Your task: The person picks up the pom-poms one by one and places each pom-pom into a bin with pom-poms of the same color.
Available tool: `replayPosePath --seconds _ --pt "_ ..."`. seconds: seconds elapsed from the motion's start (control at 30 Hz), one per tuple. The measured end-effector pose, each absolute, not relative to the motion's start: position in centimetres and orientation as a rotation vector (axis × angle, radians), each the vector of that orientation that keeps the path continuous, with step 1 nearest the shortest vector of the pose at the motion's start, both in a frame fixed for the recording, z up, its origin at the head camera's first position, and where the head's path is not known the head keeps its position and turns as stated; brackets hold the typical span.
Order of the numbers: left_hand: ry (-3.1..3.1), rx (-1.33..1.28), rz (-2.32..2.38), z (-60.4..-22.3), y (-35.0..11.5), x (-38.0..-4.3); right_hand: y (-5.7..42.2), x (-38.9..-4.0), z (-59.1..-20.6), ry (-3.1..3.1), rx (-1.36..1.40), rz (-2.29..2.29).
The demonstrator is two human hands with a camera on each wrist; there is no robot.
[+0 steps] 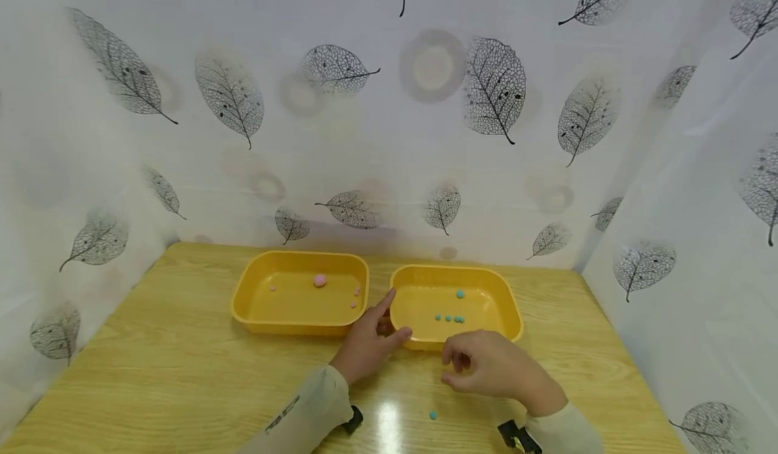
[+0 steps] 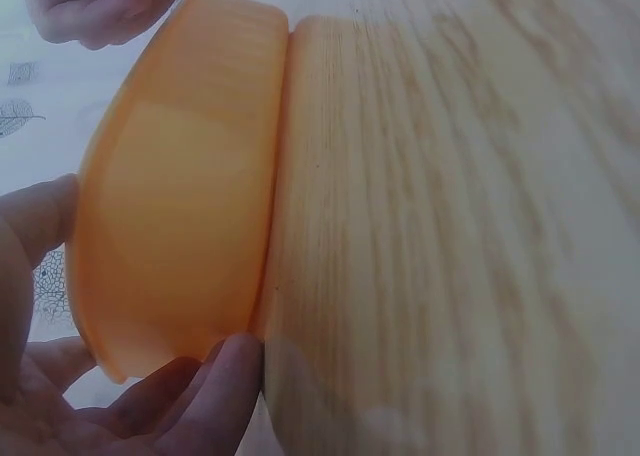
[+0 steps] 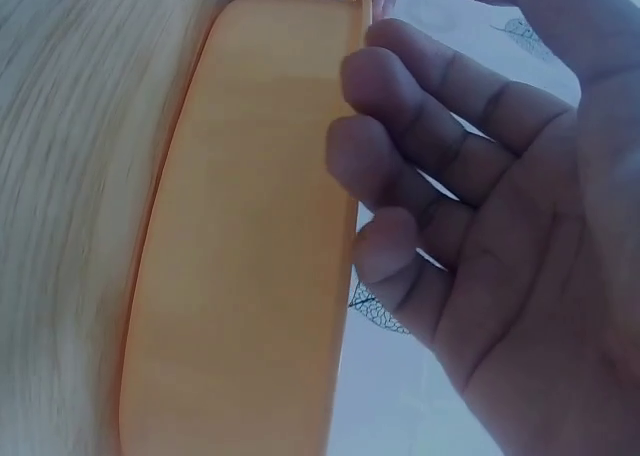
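My left hand (image 1: 369,341) holds the right-hand yellow tray (image 1: 413,340) at its near left corner, thumb on the front rim and index finger along the left side. In the left wrist view its fingertips (image 2: 240,361) sit low against the tray wall (image 2: 185,176). Beside the front rim hovers my right hand (image 1: 486,365), its fingers loosely bent with nothing between them. Inside this tray lie a larger teal ball (image 1: 460,294) and several smaller ones (image 1: 448,318). Another small teal ball (image 1: 433,415) is on the table in front of the tray.
A second yellow tray (image 1: 243,305) stands at the left, with a larger pink ball (image 1: 319,280) and several tiny pink ones (image 1: 272,288). The wooden table (image 1: 182,373) is enclosed at the back and sides by a white leaf-print sheet (image 1: 389,150).
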State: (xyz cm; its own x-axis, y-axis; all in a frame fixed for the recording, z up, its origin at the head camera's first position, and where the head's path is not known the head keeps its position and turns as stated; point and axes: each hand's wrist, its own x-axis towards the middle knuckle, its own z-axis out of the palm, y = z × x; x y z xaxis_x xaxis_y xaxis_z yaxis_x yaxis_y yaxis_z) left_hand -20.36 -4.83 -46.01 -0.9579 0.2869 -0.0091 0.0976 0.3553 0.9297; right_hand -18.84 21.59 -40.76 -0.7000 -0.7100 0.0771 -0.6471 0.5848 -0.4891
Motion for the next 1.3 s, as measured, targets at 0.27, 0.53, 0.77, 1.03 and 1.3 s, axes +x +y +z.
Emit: replayPosePath --seconds 0.27,0.53,0.77,1.03,1.3 --pt "2.413 0.357 1.672 -46.0 -4.9 -20.4 20.3 -18.1 -41.3 2.457 -1.002 -0.709" --pt "2.403 0.362 1.675 -46.2 -5.0 -20.4 19.2 -17.3 -42.1 2.365 -0.967 -0.626" --pt "2.393 0.367 1.686 -46.3 -5.0 -20.5 18.6 -16.9 -42.4 2.361 -0.928 -0.600" --pt "2.390 0.365 1.697 -46.3 -5.0 -20.5 18.2 -16.7 -42.9 2.361 -0.899 -0.585" --pt "2.393 0.346 1.693 -46.3 -4.9 -20.5 18.2 -16.8 -42.6 2.369 -0.919 -0.568"
